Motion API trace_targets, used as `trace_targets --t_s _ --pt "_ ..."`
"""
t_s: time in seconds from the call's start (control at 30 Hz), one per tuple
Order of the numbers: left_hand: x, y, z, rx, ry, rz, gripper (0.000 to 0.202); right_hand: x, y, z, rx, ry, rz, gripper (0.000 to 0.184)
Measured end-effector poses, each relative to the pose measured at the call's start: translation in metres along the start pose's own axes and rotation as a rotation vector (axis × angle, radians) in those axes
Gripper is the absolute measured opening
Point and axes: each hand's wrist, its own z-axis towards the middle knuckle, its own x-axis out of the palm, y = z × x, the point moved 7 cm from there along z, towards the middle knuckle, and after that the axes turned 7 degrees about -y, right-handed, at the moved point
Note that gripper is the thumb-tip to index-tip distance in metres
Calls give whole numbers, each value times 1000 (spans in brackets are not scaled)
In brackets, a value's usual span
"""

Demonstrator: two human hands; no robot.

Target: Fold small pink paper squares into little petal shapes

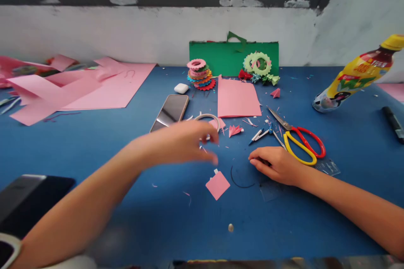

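My left hand [192, 141] hovers over the table, slightly blurred, thumb and fingers apart and nothing between them. Just behind it lies a pale ring, perhaps a tape roll [217, 122], partly covered by the hand. Below the hand, a small pink paper square [217, 185] with white tabs lies flat. My right hand [277, 164] rests on the table with fingers curled together; what they hold, if anything, is hidden. Close by it are scissors [298, 145] with red and yellow handles and a blue-and-white compass [261, 135]. A folded pink paper piece [235, 130] lies between the hands.
A phone [170, 111], white earbud case [181, 88], folded pink sheet [238, 98] and stacked scalloped paper rings [200, 75] sit further back. Green card [217, 56] leans on the wall. Pink sheets [104, 88] lie left; a bottle [356, 75] and marker [393, 122] stand and lie right.
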Motion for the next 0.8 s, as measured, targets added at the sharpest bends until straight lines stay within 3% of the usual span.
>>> trace_targets --t_s 0.07,0.17,0.33,0.47,0.6,0.8 --pt "25 -50 -16 216 224 26 43 1 0 0 2 -6 5 18" --pt "47 -80 -24 272 320 175 46 1 0 0 0 -21 8 17" --pt "58 -75 -18 234 365 186 38 2 0 0 -6 -22 13 17" --pt "57 -69 -15 227 355 161 35 1 0 0 -2 -21 -1 18" --pt "53 -66 -16 241 333 105 19 1 0 0 -4 -13 1 19" --pt "46 -61 -11 295 249 -91 20 1 1 1 -4 -15 4 19"
